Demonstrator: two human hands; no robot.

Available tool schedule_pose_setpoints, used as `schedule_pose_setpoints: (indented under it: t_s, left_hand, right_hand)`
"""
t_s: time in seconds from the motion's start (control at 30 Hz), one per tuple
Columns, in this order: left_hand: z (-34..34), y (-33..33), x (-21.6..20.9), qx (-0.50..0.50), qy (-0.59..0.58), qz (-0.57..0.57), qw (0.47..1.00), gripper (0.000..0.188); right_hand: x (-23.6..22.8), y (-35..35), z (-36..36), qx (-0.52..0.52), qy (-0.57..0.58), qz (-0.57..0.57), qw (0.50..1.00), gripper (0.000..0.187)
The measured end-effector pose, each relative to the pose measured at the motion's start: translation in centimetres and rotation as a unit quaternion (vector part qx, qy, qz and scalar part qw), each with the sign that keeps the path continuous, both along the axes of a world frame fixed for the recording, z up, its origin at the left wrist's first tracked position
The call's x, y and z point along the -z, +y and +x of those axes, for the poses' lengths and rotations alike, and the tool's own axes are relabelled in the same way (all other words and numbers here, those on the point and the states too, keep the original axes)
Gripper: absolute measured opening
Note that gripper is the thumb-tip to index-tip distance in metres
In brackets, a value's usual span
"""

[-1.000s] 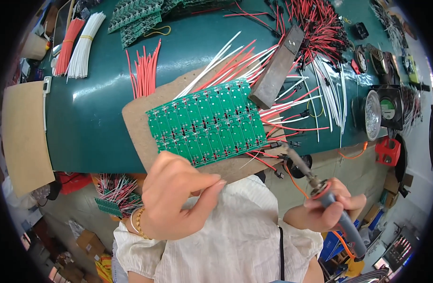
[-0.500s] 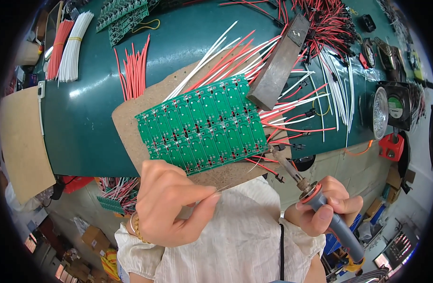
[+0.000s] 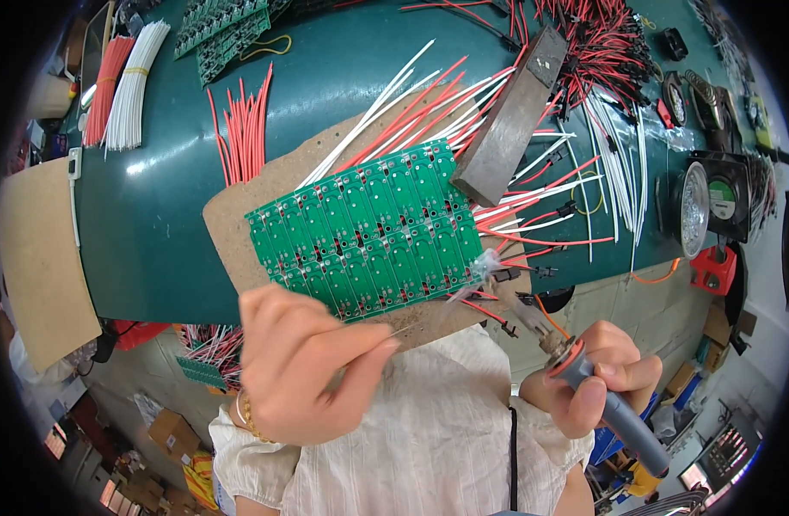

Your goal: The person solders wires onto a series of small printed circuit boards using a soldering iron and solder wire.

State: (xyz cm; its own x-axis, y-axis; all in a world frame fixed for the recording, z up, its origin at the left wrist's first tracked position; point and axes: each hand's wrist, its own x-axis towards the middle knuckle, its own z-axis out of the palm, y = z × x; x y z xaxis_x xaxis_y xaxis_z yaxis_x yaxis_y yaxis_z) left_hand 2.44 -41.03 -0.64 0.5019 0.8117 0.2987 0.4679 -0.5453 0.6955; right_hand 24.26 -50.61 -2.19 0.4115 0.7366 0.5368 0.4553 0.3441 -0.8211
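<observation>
A green circuit board panel [image 3: 366, 236] lies on a brown fibreboard [image 3: 228, 213], with red and white wires running out from under its far and right sides. A grey metal bar [image 3: 508, 125] rests across its upper right corner. My right hand [image 3: 614, 376] grips a soldering iron [image 3: 628, 427] by its grey handle; the tip reaches the panel's lower right corner, where whitish smoke [image 3: 483, 265] rises and blurs the contact. Between thumb and forefinger, my left hand [image 3: 313, 374] pinches a thin solder wire [image 3: 403, 330] at the panel's near edge, pointing toward the tip.
Red wires [image 3: 246, 129] lie beyond the fibreboard. Bundled white wires [image 3: 138, 90] and more circuit boards [image 3: 222, 34] are at the far left. A heap of red wires with black connectors [image 3: 601, 60] sits far right, near a clear round dish [image 3: 693, 211] and a black fan [image 3: 723, 193].
Smoke has appeared at the panel's lower right corner. The iron's tip has shifted slightly up and left, and my left hand has moved slightly up and left with the solder wire.
</observation>
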Motion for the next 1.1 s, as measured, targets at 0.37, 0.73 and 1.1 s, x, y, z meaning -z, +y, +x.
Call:
schedule_pose_setpoints:
  t_s: [0.37,0.73,1.1]
  left_hand:
    - [1.2,3.1,-0.6,0.013,-0.012,-0.029,0.999,0.021]
    - [1.5,3.9,-0.1,0.024,-0.01,-0.044,0.999,0.02]
    - [1.7,4.4,0.8,0.031,0.001,-0.032,0.999,0.02]
  right_hand:
    - [-0.7,2.5,-0.4,0.013,0.005,0.007,1.0,0.02]
    - [-0.4,3.3,0.7,-0.03,0.01,-0.01,0.999,0.021]
    - [0.3,4.2,0.2,-0.009,0.002,-0.007,1.0,0.022]
